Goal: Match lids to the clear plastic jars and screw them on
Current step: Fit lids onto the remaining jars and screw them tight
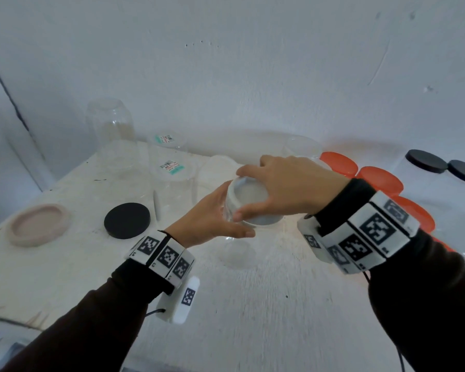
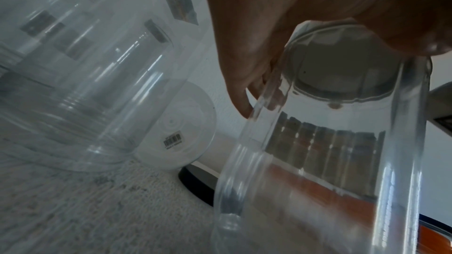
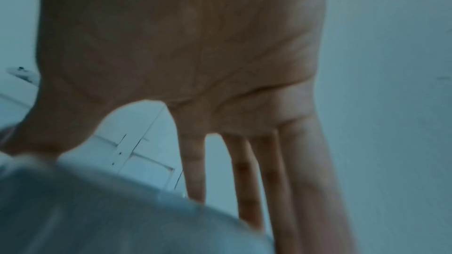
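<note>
Left hand [image 1: 212,218] cupping clear jar [image 1: 232,210] wall; right hand [image 1: 287,183] clamped on white lid [image 1: 249,197] at 12 o'clock. Light, slick, thin-walled: grip gently.

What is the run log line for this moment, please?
step: screwing lid | left hand: holds clear jar | right hand: grips white lid on jar | loose: black lid

The white table [image 1: 65,264] carried a black lid [image 1: 127,220], a beige lid [image 1: 38,224], upturned clear jars [image 1: 172,178] and orange lids [image 1: 338,161].
</note>
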